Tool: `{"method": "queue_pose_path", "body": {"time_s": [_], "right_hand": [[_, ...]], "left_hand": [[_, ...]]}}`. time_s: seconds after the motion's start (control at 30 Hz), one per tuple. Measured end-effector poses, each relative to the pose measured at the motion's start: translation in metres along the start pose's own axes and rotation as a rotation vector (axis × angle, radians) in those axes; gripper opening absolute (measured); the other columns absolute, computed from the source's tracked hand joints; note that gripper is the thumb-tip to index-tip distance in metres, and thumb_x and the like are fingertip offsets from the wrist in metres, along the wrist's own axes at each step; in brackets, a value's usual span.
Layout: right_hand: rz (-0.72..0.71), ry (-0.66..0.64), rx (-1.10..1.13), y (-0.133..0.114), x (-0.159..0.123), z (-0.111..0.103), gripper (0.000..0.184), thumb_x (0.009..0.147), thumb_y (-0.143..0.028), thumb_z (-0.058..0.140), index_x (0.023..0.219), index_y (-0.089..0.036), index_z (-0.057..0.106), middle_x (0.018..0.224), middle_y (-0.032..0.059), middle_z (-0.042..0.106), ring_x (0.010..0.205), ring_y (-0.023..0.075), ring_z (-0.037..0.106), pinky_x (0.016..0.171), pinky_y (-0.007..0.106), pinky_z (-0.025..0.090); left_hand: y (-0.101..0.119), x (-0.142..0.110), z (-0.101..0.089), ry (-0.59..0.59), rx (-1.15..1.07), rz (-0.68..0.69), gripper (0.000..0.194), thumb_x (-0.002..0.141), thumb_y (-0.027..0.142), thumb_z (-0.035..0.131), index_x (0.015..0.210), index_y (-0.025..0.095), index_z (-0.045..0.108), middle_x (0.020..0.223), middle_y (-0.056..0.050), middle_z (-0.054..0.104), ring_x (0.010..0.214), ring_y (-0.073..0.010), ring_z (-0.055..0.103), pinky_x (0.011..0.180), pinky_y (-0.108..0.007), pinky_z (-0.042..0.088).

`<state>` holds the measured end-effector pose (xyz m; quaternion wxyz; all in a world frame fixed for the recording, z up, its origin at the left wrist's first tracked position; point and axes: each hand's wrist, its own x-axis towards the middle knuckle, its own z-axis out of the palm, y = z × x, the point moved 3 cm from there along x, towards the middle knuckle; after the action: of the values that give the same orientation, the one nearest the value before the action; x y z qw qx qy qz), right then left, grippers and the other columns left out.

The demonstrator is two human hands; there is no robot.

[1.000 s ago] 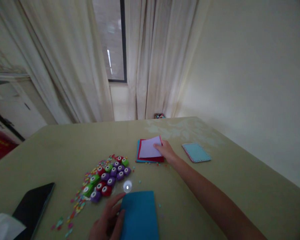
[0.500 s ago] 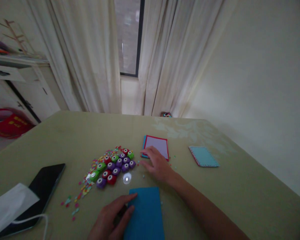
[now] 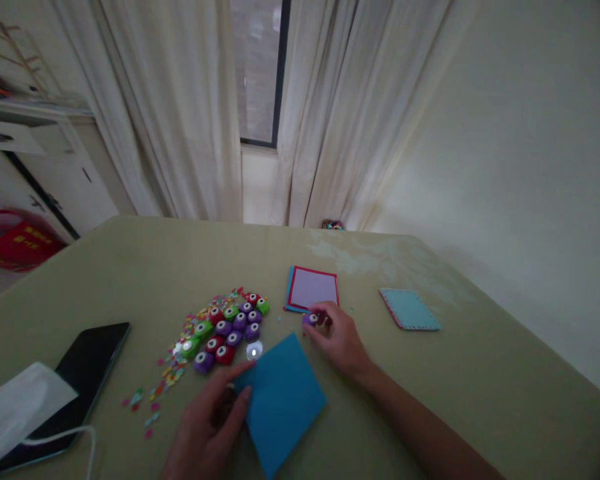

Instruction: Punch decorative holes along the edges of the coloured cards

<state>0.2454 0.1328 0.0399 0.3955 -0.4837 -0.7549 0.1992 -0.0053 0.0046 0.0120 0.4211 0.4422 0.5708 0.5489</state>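
Note:
In the head view my left hand (image 3: 213, 417) grips the left corner of a blue felt-like square (image 3: 285, 400), thumb and index finger at its edge. The square is turned, one corner pointing away from me. My right hand (image 3: 343, 340) pinches a small purple piece with an eye-like white ring and dark centre (image 3: 311, 320), just in front of a stack of squares (image 3: 314, 287) topped with lilac on red. Left of it lies a cluster of similar purple, red and green pieces (image 3: 234, 339). A small shiny clear disc (image 3: 254, 351) rests between the cluster and the blue square.
Colourful sequin-like bits (image 3: 173, 370) are scattered along the cluster's left side. A black tablet or phone (image 3: 93, 353) lies at left, partly under a white object (image 3: 25, 407) with a cord. A light-blue square with stitched edges (image 3: 410, 310) lies at right on the green tabletop (image 3: 180, 260).
My right hand has moved right and toward me, now with a purple piece in its fingers. The blue square has turned, with my left hand shifting left along with its corner.

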Motion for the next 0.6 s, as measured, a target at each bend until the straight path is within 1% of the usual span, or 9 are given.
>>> {"method": "queue_pose_path", "body": {"time_s": [0.07,0.1,0.13,0.23,0.3,0.4,0.47,0.53,0.6], "right_hand": [[0.065,0.212,0.077,0.004,-0.025,-0.018,0.022,0.094,-0.028,0.077,0.114,-0.021,0.069,0.098,0.0043,0.072,0.078,0.0185,0.066,0.069,0.029,0.055],[0.081,0.273,0.108,0.004,-0.037,-0.024,0.022,0.095,-0.029,0.076,0.114,-0.022,0.068,0.097,0.0042,0.071,0.077,0.0181,0.066,0.068,0.029,0.056],[0.092,0.301,0.133,0.002,-0.048,-0.028,0.022,0.096,-0.03,0.075,0.116,-0.022,0.068,0.099,0.0044,0.071,0.078,0.0179,0.067,0.068,0.028,0.057],[0.062,0.28,0.168,-0.008,-0.069,-0.031,0.024,0.096,-0.024,0.073,0.119,-0.023,0.069,0.101,0.0048,0.07,0.083,0.0181,0.069,0.069,0.027,0.059],[0.016,0.259,0.168,-0.015,-0.075,-0.03,0.027,0.093,-0.02,0.074,0.12,-0.023,0.068,0.1,0.0039,0.069,0.083,0.0176,0.069,0.07,0.026,0.06],[0.015,0.261,0.18,-0.018,-0.075,-0.028,0.03,0.091,-0.018,0.076,0.118,-0.024,0.065,0.1,0.0029,0.068,0.082,0.0168,0.069,0.071,0.027,0.062],[0.054,0.239,0.205,-0.016,-0.074,-0.025,0.03,0.09,-0.019,0.077,0.118,-0.024,0.064,0.101,0.0032,0.068,0.081,0.0166,0.069,0.071,0.026,0.062],[0.074,0.187,0.235,-0.015,-0.074,-0.023,0.027,0.091,-0.021,0.078,0.114,-0.024,0.064,0.101,0.0036,0.067,0.082,0.0167,0.069,0.071,0.027,0.062],[0.074,0.135,0.264,-0.014,-0.074,-0.022,0.023,0.092,-0.024,0.079,0.11,-0.024,0.065,0.101,0.0039,0.066,0.085,0.0175,0.068,0.074,0.028,0.062]], "left_hand": [[0.003,-0.001,0.008,0.093,-0.158,-0.085,0.063,0.083,0.061,0.084,0.136,0.031,0.068,0.105,-0.001,0.074,0.064,-0.0162,0.071,0.057,-0.025,0.059],[0.004,-0.001,0.013,0.113,-0.211,-0.111,0.07,0.08,0.061,0.087,0.14,0.031,0.064,0.106,-0.001,0.073,0.063,-0.0161,0.071,0.056,-0.025,0.059],[0.004,0.0,0.017,0.112,-0.241,-0.134,0.072,0.078,0.061,0.089,0.138,0.029,0.064,0.106,-0.002,0.073,0.064,-0.0168,0.072,0.056,-0.025,0.06],[-0.003,0.005,0.027,0.0,-0.217,-0.186,0.058,0.077,0.063,0.089,0.115,0.023,0.07,0.09,-0.002,0.076,0.063,-0.0189,0.073,0.057,-0.027,0.061],[-0.01,0.008,0.027,-0.036,-0.164,-0.177,0.052,0.079,0.064,0.087,0.103,0.024,0.067,0.076,0.001,0.073,0.055,-0.0174,0.069,0.051,-0.025,0.058],[-0.013,0.009,0.018,0.006,-0.119,-0.156,0.053,0.081,0.068,0.083,0.105,0.026,0.061,0.062,0.006,0.067,0.042,-0.0143,0.057,0.036,-0.02,0.045],[-0.008,0.007,0.015,0.011,-0.095,-0.153,0.053,0.084,0.068,0.081,0.107,0.026,0.059,0.058,0.008,0.064,0.039,-0.013,0.054,0.035,-0.018,0.043],[0.0,0.006,0.014,0.005,-0.067,-0.164,0.052,0.086,0.068,0.08,0.108,0.026,0.059,0.059,0.007,0.067,0.043,-0.0131,0.059,0.043,-0.019,0.05],[0.005,0.004,0.015,0.007,-0.049,-0.193,0.055,0.084,0.069,0.082,0.11,0.026,0.06,0.065,0.006,0.072,0.054,-0.0165,0.07,0.056,-0.022,0.06]]}}
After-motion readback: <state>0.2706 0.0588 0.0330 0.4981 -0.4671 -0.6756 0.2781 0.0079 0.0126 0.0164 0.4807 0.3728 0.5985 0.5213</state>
